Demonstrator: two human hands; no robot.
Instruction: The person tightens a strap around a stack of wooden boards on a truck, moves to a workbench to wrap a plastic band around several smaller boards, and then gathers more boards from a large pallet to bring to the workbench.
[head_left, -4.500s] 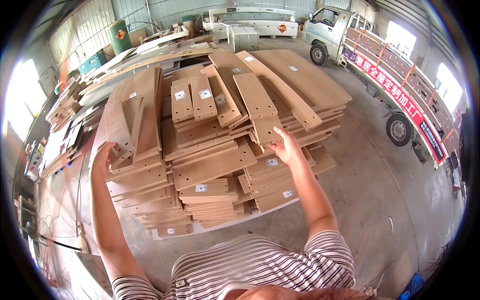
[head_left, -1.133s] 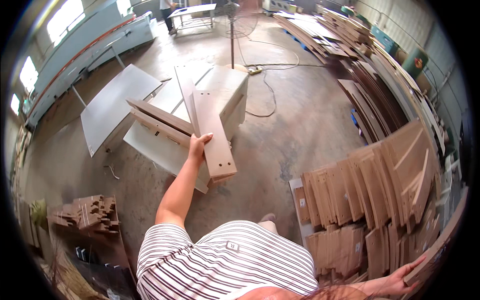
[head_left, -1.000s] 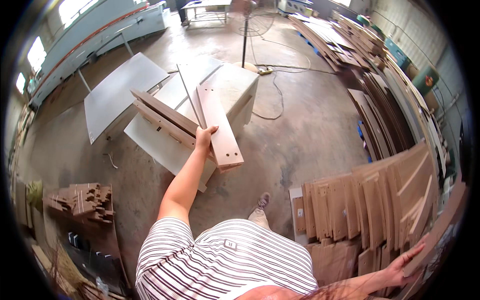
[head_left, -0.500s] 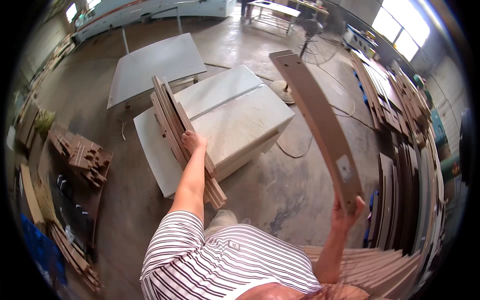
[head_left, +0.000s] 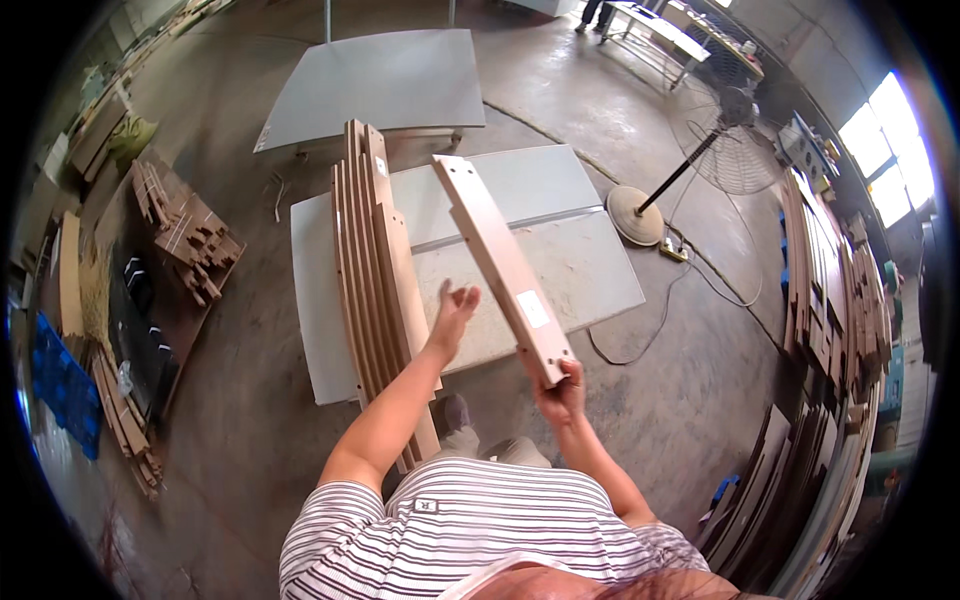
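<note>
In my right hand is the near end of a long brown board. Small holes show at both its ends, and a white label sits close to my grip. The board slants up over the white table, its far end pointing away and a little left. My left hand is in the air between this board and a row of similar boards, fingers apart and holding nothing. That row of brown boards stands side by side on the left part of the table, running toward me past its near edge.
Beyond the table is a second grey-white tabletop. A standing fan with a round base and cable is at the right. Stacked boards line the right side; a pile of brown pieces and a blue pallet lie left.
My left hand has let go of the boards on the table and moved right. My right hand has brought its board leftward and lower, over the table. The view has shifted.
</note>
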